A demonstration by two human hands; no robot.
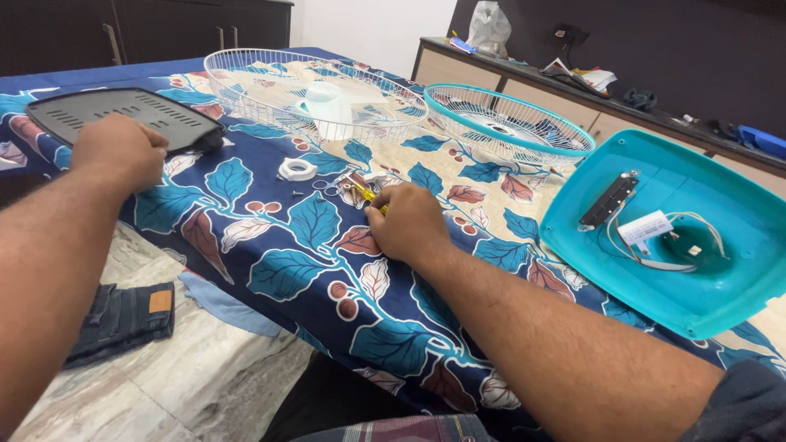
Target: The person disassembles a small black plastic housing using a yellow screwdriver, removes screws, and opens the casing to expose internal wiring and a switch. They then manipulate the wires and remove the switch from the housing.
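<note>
Head view: the right hand (407, 223) rests on the leaf-patterned bedcover (286, 245), fingers curled tight around a yellow-handled screwdriver (366, 195) beside small screws. The left hand (120, 151) is a loose fist, fingers folded, touching the black vented panel (123, 110). A white rectangular label (645, 227) lies inside the turquoise fan base (655, 295).

Bed under a blue leaf-print sheet (303, 245), carrying a black vented panel (123, 115), white wire fan guard (311, 94), teal-rimmed fan guard (508, 123), teal fan base shell (655, 229), white plastic ring (297, 169), small yellow-handled screwdriver (368, 196).
</note>
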